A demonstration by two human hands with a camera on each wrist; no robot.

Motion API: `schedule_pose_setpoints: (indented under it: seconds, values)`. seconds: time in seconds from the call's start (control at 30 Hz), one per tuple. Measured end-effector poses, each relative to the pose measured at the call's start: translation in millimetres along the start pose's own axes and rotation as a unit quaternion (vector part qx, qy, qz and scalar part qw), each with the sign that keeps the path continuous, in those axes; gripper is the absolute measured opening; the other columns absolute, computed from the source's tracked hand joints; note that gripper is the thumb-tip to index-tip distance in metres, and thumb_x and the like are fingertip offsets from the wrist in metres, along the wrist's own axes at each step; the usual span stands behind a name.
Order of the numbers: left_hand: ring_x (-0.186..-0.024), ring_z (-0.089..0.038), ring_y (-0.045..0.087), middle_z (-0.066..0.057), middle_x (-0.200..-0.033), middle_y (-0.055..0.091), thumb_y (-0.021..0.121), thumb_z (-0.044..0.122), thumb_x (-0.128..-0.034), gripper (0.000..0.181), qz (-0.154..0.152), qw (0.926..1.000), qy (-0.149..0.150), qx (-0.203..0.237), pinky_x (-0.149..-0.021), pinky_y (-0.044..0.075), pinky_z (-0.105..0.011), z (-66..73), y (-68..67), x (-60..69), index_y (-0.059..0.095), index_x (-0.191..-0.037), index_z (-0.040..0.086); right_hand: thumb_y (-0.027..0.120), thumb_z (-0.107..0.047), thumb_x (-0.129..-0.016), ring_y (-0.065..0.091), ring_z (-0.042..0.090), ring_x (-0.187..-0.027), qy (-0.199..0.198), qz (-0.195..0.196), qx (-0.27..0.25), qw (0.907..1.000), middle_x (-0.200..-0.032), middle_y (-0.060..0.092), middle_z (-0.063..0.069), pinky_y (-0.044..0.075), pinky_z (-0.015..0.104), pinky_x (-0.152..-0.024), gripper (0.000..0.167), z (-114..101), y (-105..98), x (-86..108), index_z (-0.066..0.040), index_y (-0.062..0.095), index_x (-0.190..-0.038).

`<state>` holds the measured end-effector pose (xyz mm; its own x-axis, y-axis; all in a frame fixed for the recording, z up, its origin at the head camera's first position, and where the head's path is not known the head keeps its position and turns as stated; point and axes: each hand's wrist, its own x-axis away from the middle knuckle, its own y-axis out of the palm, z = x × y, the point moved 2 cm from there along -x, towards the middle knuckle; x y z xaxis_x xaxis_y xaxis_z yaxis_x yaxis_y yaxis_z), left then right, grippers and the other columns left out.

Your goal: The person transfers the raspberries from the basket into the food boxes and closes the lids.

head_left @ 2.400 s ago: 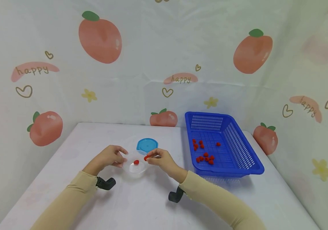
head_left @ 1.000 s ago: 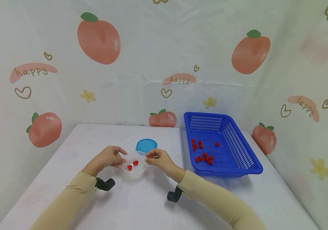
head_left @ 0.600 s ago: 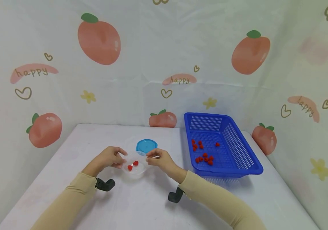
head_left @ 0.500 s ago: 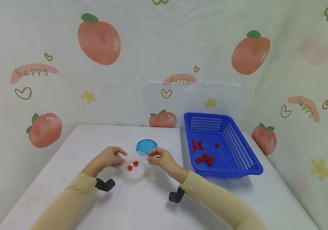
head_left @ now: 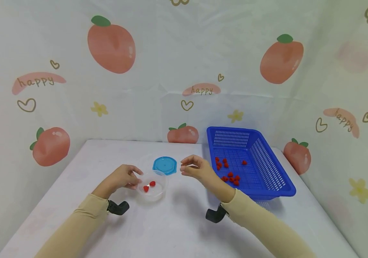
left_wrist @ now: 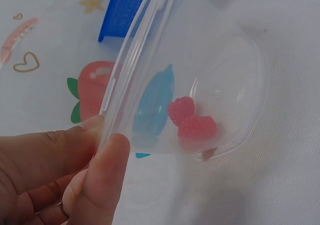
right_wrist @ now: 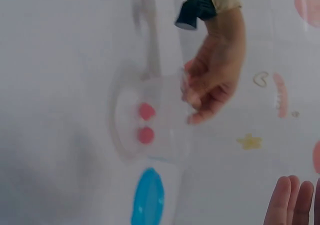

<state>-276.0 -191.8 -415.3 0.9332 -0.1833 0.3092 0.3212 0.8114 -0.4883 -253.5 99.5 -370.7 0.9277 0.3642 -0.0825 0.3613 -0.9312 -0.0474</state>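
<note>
evidently for steadiness, the left hand [head_left: 126, 176] pinches the clear bowl [head_left: 159, 194] by its rim near the blue lid [head_left: 165, 165], two raspberries [left_wrist: 194, 126] inside; the right hand [head_left: 200, 168], fingers slightly parted, holding nothing, hangs near the basket [head_left: 266, 163].

Before me hangs a white, softly creased, fabric-like wall covering [head_left: 158, 53], with more of it closing in at left and right. Rounded coral-red printed fruits with green leaves [head_left: 111, 49] dot it, two large ones high up and smaller ones low down, one just above the table's back edge. Between them run salmon-pink curved bands lettered "happy" [head_left: 201, 89], brown hand-drawn heart outlines [head_left: 187, 109] and pale yellow petalled flowers [head_left: 235, 115]. A broad white table with faint pinkish blotches [head_left: 158, 229] stretches back to this wall. The light falls evenly, leaving soft grey shadows on the tabletop.
</note>
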Motion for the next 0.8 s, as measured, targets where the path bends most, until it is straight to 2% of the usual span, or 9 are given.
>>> schedule_pose_setpoints:
  seconds: [0.23,0.37,0.53,0.63,0.8]
  values:
    - [-0.061,-0.016,0.062,-0.01,-0.079,0.059,0.07,0.004,-0.0849,0.039,-0.001,1.0,-0.001,-0.002,-0.064,0.057,-0.026,-0.1,-0.7,-0.1,0.058,-0.121,-0.006,0.064,-0.005,-0.092,0.064,0.023,-0.103,-0.011,0.037,-0.008,0.9992,-0.107,0.057,0.006,0.055,0.027,-0.088,0.027,-20.5,-38.8,3.6,0.004,0.055,-0.116]
    - [-0.06,-0.014,0.062,-0.009,-0.076,0.059,0.071,0.003,-0.0844,0.039,-0.004,1.0,0.008,0.003,-0.063,0.057,-0.026,0.5,-1.4,0.0,0.057,-0.12,-0.007,0.063,-0.007,-0.093,0.064,0.018,-0.101,-0.022,0.054,-0.019,0.9981,-0.105,0.057,0.003,0.055,0.025,-0.088,0.029,-27.3,-64.5,3.4,0.005,0.052,-0.117]
    - [-0.059,-0.013,0.061,-0.008,-0.074,0.058,0.071,0.003,-0.084,0.039,-0.005,0.9999,0.015,0.006,-0.063,0.058,-0.026,2.0,-1.6,1.3,0.057,-0.119,-0.008,0.062,-0.007,-0.094,0.065,0.012,-0.097,-0.031,0.086,-0.042,0.995,-0.103,0.058,0.002,0.055,0.025,-0.088,0.014,-30.0,-97.5,0.4,-0.009,0.058,-0.107]
    - [-0.06,-0.014,0.061,-0.008,-0.075,0.058,0.071,0.004,-0.0841,0.039,-0.003,0.9999,0.011,0.004,-0.063,0.057,-0.026,3.0,-1.1,2.2,0.057,-0.119,-0.008,0.061,-0.01,-0.095,0.064,0.011,-0.096,-0.024,0.105,-0.026,0.9938,-0.104,0.058,0.001,0.055,0.025,-0.088,0.012,-27.1,-117.1,-1.9,-0.012,0.057,-0.107]
    - [-0.06,-0.014,0.061,-0.009,-0.075,0.058,0.071,0.004,-0.0839,0.038,-0.001,1.0,0.009,0.0,-0.062,0.057,-0.026,3.7,-0.6,2.6,0.058,-0.118,-0.007,0.061,-0.015,-0.096,0.064,0.011,-0.098,-0.004,0.123,0.019,0.9922,-0.103,0.059,-0.003,0.055,0.022,-0.087,0.017,-18.9,-147.0,-3.1,-0.012,0.056,-0.112]
